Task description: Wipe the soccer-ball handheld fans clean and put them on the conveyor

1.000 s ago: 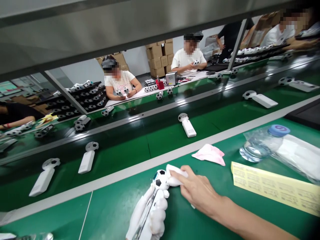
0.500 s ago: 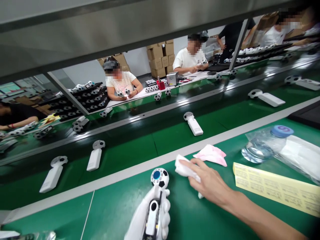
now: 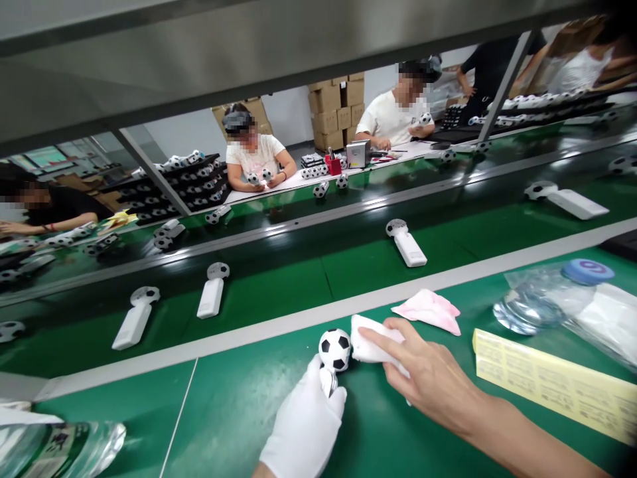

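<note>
My left hand (image 3: 308, 419), in a white glove, is closed around the handle of a white device with a soccer-ball head (image 3: 334, 350). The black-and-white ball sticks up above my fingers; most of the handle is hidden in the glove. My bare right hand (image 3: 423, 362) grips a folded white cloth (image 3: 371, 337), its left edge right beside the ball. From this angle I cannot tell whether cloth and ball touch. Just beyond my right hand, a crumpled pink-and-white cloth (image 3: 428, 311) lies on the green table (image 3: 223, 418).
Soccer-ball devices (image 3: 409, 247) lie spaced along the green conveyor (image 3: 279, 285) ahead. On the right are a blue-capped bottle (image 3: 522, 312) and a yellow label sheet (image 3: 552, 378). Another clear bottle (image 3: 84, 445) is at lower left. Several people sit across the line.
My left hand has turned the device, so the smooth ball side shows instead of the blue disc and opened handle. The cloth in my right hand is now beside the ball.
</note>
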`<state>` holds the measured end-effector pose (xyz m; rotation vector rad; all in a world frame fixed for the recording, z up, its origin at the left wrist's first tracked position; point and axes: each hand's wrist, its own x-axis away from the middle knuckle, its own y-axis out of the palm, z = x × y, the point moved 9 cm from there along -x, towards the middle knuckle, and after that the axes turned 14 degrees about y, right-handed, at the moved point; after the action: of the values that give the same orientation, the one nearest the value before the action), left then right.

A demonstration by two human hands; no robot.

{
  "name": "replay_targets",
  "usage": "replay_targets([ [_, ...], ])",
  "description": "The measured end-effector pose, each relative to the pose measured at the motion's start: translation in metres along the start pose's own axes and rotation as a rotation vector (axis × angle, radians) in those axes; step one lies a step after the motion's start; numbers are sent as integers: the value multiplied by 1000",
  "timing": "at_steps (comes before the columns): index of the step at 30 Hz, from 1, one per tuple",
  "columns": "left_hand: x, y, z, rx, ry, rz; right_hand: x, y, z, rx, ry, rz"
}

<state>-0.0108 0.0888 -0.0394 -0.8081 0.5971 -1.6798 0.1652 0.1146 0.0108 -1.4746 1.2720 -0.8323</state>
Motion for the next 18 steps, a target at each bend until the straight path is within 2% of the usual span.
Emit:
replay_targets([
  [5,-1,4,5,-129,34,-45,5,-2,-31,118,-134,-19],
  [9,-2,5,9,-150,41,-83,1,0,-53,245,-213,-37],
  [11,-1,3,11,-155,37,-85,-5,0,-54,287,-218,-35],
  [15,3,4,9,-207,-27,-111,-16,-5,-39,332,-162,-14],
  [18,4,4,8,-190,-48,-106,-14,-9,-38,317,-157,2],
])
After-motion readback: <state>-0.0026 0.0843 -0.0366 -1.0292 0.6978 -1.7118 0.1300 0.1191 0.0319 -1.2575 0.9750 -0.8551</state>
